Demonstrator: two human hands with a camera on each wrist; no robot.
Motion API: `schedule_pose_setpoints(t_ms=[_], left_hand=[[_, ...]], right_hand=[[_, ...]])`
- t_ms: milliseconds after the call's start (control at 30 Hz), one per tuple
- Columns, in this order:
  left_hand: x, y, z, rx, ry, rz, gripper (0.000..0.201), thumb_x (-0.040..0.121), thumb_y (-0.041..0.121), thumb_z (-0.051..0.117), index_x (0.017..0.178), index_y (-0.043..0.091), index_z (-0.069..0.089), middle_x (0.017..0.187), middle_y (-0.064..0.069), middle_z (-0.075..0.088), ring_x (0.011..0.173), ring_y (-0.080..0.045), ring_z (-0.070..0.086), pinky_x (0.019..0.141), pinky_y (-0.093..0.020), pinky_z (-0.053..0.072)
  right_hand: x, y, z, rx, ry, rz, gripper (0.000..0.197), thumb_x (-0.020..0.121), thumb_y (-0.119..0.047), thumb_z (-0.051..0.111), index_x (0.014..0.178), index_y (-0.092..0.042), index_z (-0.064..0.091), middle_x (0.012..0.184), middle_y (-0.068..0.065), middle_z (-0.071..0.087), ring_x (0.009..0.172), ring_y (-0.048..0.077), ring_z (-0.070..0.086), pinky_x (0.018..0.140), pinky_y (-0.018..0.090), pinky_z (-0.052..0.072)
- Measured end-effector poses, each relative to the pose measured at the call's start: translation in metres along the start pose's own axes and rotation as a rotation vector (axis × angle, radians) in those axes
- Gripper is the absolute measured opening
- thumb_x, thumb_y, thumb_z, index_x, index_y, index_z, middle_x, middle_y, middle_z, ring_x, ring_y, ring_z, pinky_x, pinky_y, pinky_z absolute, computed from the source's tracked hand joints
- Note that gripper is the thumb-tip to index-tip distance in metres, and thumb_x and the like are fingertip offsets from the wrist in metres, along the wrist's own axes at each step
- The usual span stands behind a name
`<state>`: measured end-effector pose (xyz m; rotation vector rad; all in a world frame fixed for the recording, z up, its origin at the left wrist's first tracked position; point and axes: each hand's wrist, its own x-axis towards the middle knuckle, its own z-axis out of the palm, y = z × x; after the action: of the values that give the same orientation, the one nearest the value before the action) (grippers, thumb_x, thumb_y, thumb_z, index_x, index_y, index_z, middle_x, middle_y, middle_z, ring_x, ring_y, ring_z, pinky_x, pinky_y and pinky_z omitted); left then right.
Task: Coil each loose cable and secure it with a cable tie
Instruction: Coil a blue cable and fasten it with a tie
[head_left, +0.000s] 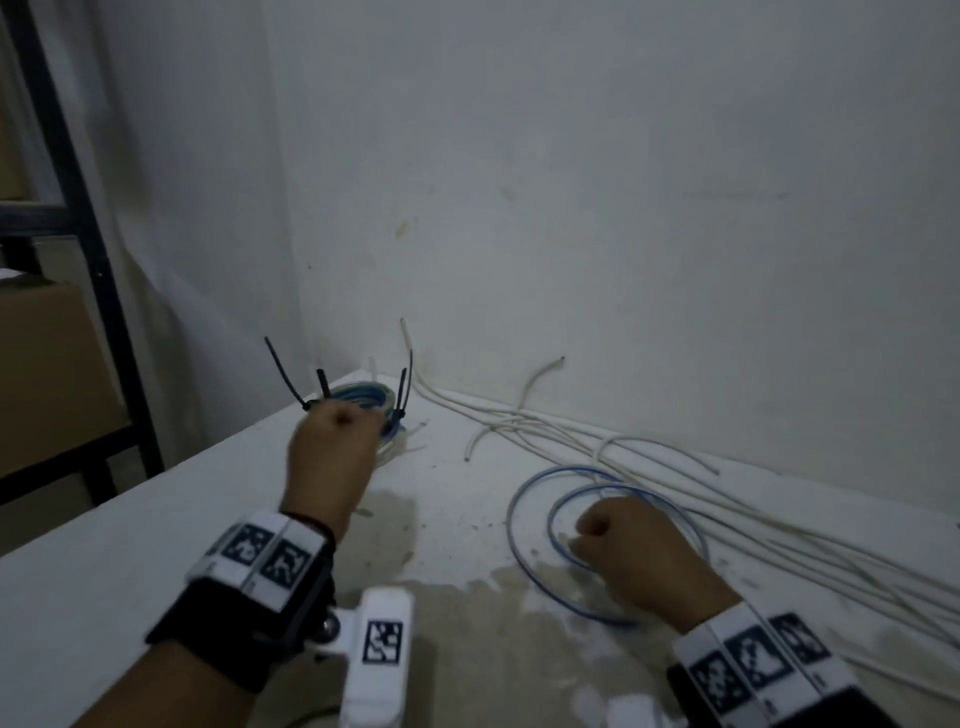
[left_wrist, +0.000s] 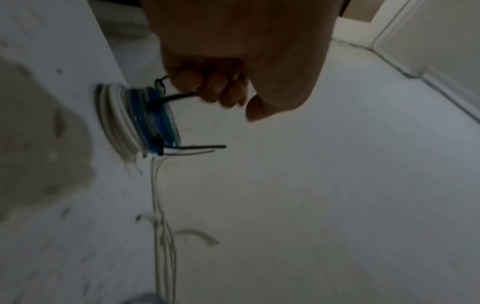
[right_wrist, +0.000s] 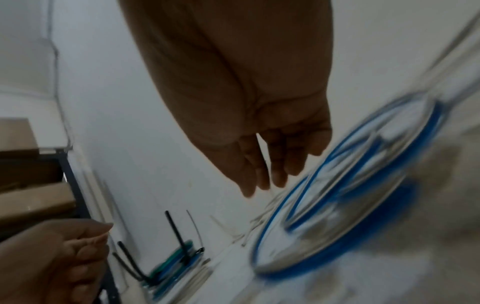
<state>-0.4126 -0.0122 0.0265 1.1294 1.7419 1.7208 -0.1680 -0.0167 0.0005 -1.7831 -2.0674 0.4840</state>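
A bare storeroom or utility corner: plain white walls (head_left: 571, 182), a stained white bench (head_left: 130, 545) pushed into the corner, a dark metal shelving frame (head_left: 98, 270) holding cardboard boxes (head_left: 47, 374), and loose white cables (head_left: 675, 483) trailing along the wall

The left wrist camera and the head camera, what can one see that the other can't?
Only the left wrist view shows the left hand's fingers curled round a black cable tie on the tied coil.

Only the head view shows the right hand on the loose blue cable, the dark shelf frame and the cardboard box.

Both show the left hand, that coil, the white cables and the white table.
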Motion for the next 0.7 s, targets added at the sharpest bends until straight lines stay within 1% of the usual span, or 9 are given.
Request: schedule_pose_setpoints(t_ms=[67, 133, 200, 267, 400, 467, 567, 633, 700], left_hand=[[-0.031, 0.000, 0.013, 0.055, -0.263, -0.101, 0.020, 0.089, 0.019, 0.060, 0.072, 0.010, 0.055, 0.067, -0.005, 0.051, 0.064, -0.021, 0.046, 0.060, -0.028, 0.037], [-0.056, -0.002, 0.025, 0.104, -0.447, -0.188, 0.022, 0.090, 0.022, 0.061, 0.073, 0.010, 0.055, 0.066, -0.005, 0.053, 0.058, -0.019, 0.046, 0.054, -0.024, 0.039], [-0.076, -0.001, 0.037, 0.098, -0.554, -0.258, 0.021, 0.091, 0.022, 0.060, 0.076, 0.009, 0.057, 0.070, -0.007, 0.057, 0.057, -0.018, 0.050, 0.053, -0.025, 0.043], [-0.091, -0.001, 0.046, 0.077, -0.622, -0.304, 0.019, 0.092, 0.022, 0.059, 0.081, 0.007, 0.059, 0.076, -0.008, 0.060, 0.059, -0.018, 0.054, 0.053, -0.026, 0.046], [-0.109, -0.002, 0.058, 0.197, -0.727, -0.209, 0.011, 0.090, 0.022, 0.063, 0.092, 0.011, 0.066, 0.084, -0.008, 0.064, 0.064, -0.015, 0.059, 0.056, -0.024, 0.048], [-0.115, -0.001, 0.063, 0.374, -0.817, -0.087, 0.024, 0.088, 0.023, 0.066, 0.110, 0.014, 0.066, 0.101, -0.007, 0.066, 0.082, -0.016, 0.062, 0.070, -0.023, 0.049], [-0.122, 0.002, 0.069, 0.648, -0.867, 0.020, 0.045, 0.086, 0.029, 0.067, 0.128, 0.014, 0.058, 0.126, -0.005, 0.060, 0.112, -0.018, 0.058, 0.094, -0.026, 0.045], [-0.124, 0.004, 0.072, 0.711, -0.874, 0.035, 0.041, 0.086, 0.031, 0.067, 0.122, 0.013, 0.061, 0.121, -0.006, 0.061, 0.109, -0.018, 0.059, 0.094, -0.026, 0.046], [-0.124, 0.006, 0.072, 0.724, -0.900, 0.062, 0.017, 0.087, 0.028, 0.065, 0.096, 0.015, 0.061, 0.096, -0.011, 0.059, 0.086, -0.020, 0.057, 0.079, -0.025, 0.046]], right_hand=[[-0.008, 0.020, -0.015, -0.201, -0.060, 0.081, 0.033, 0.080, -0.024, 0.062, 0.056, -0.018, 0.040, 0.059, -0.001, 0.039, 0.055, 0.012, 0.041, 0.052, 0.024, 0.034], [-0.014, 0.031, -0.024, -0.317, -0.150, 0.145, 0.014, 0.074, -0.031, 0.068, 0.074, -0.019, 0.060, 0.079, 0.000, 0.055, 0.078, 0.018, 0.056, 0.075, 0.030, 0.047], [-0.020, 0.037, -0.025, -0.386, -0.215, 0.169, 0.014, 0.074, -0.030, 0.069, 0.083, -0.020, 0.064, 0.091, 0.000, 0.060, 0.094, 0.021, 0.059, 0.094, 0.037, 0.046], [-0.023, 0.041, -0.023, -0.416, -0.188, 0.165, 0.006, 0.080, -0.024, 0.061, 0.082, -0.020, 0.064, 0.093, 0.000, 0.061, 0.095, 0.021, 0.060, 0.096, 0.039, 0.045], [-0.033, 0.045, -0.027, -0.472, -0.197, 0.155, 0.018, 0.083, -0.025, 0.059, 0.099, -0.021, 0.065, 0.106, -0.002, 0.060, 0.104, 0.018, 0.056, 0.101, 0.042, 0.038], [-0.039, 0.044, -0.027, -0.514, -0.228, 0.158, 0.024, 0.083, -0.027, 0.063, 0.106, -0.022, 0.064, 0.110, -0.003, 0.059, 0.108, 0.017, 0.054, 0.102, 0.044, 0.032], [-0.051, 0.042, -0.031, -0.535, -0.217, 0.129, 0.017, 0.085, -0.024, 0.058, 0.100, -0.020, 0.065, 0.106, -0.003, 0.062, 0.104, 0.018, 0.056, 0.104, 0.044, 0.031], [-0.059, 0.042, -0.044, -0.461, -0.176, 0.050, 0.015, 0.091, -0.022, 0.049, 0.095, -0.020, 0.064, 0.101, -0.005, 0.060, 0.102, 0.018, 0.056, 0.104, 0.044, 0.032], [-0.068, 0.042, -0.064, -0.273, -0.033, -0.052, 0.017, 0.095, -0.022, 0.042, 0.087, -0.023, 0.057, 0.092, -0.008, 0.058, 0.093, 0.018, 0.058, 0.091, 0.035, 0.040]])
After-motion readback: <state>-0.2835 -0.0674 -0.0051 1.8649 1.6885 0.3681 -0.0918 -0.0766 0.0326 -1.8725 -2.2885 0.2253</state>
